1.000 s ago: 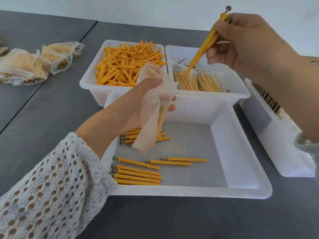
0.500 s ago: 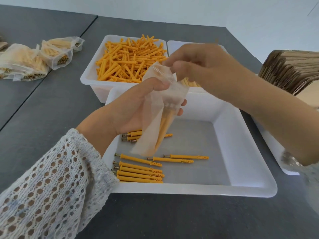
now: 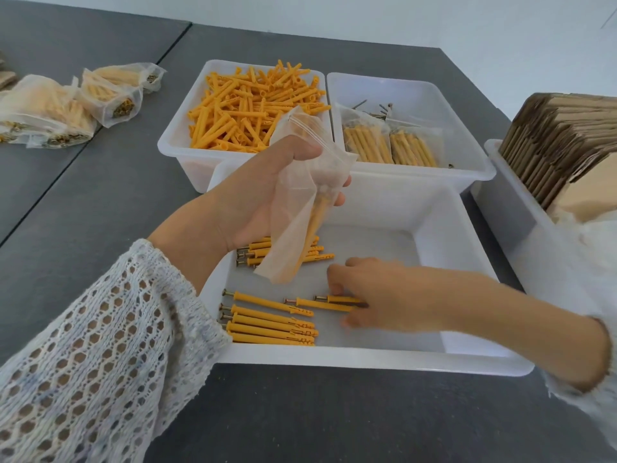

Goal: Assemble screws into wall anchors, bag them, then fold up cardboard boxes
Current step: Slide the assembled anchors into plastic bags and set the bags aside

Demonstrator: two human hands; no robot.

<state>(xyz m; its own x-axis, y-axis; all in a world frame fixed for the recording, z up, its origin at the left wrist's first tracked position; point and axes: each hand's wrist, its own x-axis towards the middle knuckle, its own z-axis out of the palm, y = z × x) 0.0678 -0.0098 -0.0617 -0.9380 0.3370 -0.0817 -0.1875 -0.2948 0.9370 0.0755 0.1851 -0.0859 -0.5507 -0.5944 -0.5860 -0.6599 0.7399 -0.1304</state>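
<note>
over the near white tray [image 3: 367, 357], the left hand [image 3: 253, 192] pinches a clear bag [image 3: 297, 208] holding assembled anchors, mouth at 12 o'clock. at 4 o'clock of the bag, the right hand [image 3: 384, 292] reaches in, its grip pinching an anchor-and-screw [image 3: 340, 299]; more lie at its 9 o'clock.

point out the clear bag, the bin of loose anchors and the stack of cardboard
clear bag [image 3: 293, 208], head view, its middle
bin of loose anchors [image 3: 173, 145], head view, front rim
stack of cardboard [image 3: 554, 138], head view, its top
</note>
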